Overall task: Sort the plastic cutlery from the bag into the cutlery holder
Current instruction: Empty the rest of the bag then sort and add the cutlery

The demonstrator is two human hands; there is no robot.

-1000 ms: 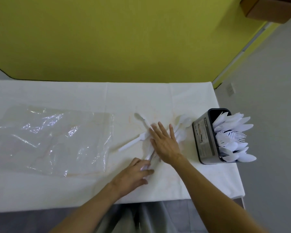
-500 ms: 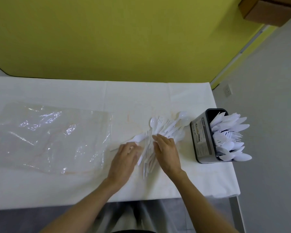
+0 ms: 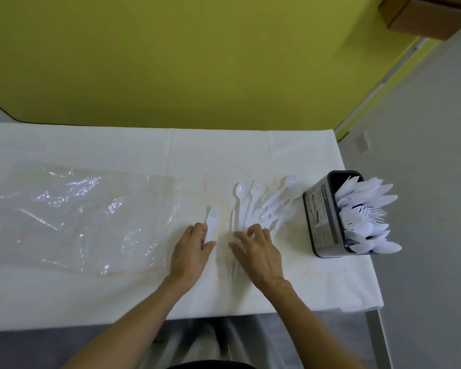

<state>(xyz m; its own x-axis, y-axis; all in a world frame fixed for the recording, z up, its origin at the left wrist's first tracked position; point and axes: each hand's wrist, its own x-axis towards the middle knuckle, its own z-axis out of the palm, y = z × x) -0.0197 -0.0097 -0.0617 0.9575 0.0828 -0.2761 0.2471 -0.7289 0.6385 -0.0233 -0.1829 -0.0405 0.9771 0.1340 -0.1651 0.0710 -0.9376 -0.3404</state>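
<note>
With the left hand [image 3: 190,251] pinching a lone fork [image 3: 211,222] and the right hand's [image 3: 258,251] fingers [image 3: 252,230] spread loosely on the cutlery pile [image 3: 264,206], gather like pieces by their handles before lifting them right to the cutlery holder [image 3: 322,217]; the emptied bag [image 3: 85,219] lies far left on the counter [image 3: 117,145].
</note>
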